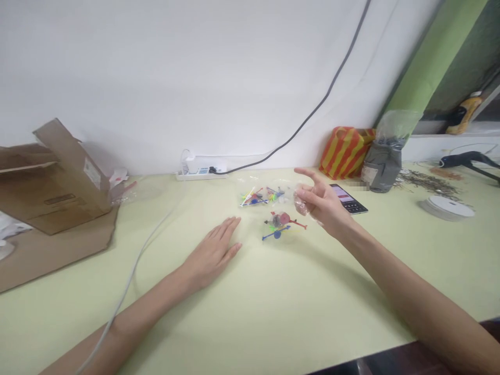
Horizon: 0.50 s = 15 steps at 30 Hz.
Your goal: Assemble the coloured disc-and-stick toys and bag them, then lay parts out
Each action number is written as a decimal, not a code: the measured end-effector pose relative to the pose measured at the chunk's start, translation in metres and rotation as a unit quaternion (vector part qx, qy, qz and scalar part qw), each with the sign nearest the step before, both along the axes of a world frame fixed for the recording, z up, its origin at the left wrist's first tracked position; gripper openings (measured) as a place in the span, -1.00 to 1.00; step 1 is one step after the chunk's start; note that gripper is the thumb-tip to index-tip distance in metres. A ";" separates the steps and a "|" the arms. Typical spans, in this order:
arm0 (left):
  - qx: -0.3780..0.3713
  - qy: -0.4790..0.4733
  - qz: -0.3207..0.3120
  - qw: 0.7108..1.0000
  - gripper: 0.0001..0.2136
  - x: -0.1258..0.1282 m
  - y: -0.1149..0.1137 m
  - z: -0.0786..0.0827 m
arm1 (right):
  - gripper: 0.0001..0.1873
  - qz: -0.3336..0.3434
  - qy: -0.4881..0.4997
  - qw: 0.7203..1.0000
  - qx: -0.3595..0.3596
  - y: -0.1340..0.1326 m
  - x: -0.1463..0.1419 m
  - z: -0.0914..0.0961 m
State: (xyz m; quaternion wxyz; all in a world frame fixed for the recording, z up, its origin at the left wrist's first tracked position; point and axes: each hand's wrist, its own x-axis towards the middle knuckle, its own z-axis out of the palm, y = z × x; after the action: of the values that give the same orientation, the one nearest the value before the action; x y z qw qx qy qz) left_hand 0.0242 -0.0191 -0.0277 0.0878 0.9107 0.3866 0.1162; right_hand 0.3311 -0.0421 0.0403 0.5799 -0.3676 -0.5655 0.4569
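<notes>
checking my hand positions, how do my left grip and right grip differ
The left grip lies palm down on the table, while the right grip holds clear plastic. The left grip's fingers extend side by side; the right grip's index finger juts out alone. Both are bare.

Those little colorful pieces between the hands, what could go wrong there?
The colorful pieces are small, so a hand might brush one away and it could get lost. The clear plastic pinched in the right hand looks thin, so it might slip or tear. The pale cable crosses the left forearm in this view, so it might snag.
</notes>
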 end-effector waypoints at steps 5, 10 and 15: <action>-0.021 0.019 -0.014 1.000 -0.44 0.003 -0.002 0.005 | -0.31 0.006 0.067 0.998 0.021 -0.002 0.009 0.010; -0.021 0.015 -0.025 0.999 -0.46 0.004 -0.001 0.006 | -0.38 -0.024 0.093 0.994 0.046 -0.003 0.016 0.021; -0.028 0.019 -0.026 0.999 -0.46 0.003 -0.001 0.002 | -0.54 -0.073 0.178 0.977 0.088 -0.004 0.034 0.036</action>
State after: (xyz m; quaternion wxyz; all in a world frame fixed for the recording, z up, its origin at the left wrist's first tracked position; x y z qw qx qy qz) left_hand 0.0275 -0.0198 -0.0253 0.1089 0.9196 0.3677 0.0853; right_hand 0.3654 -0.0461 0.0764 0.7333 -0.2680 -0.4627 0.4200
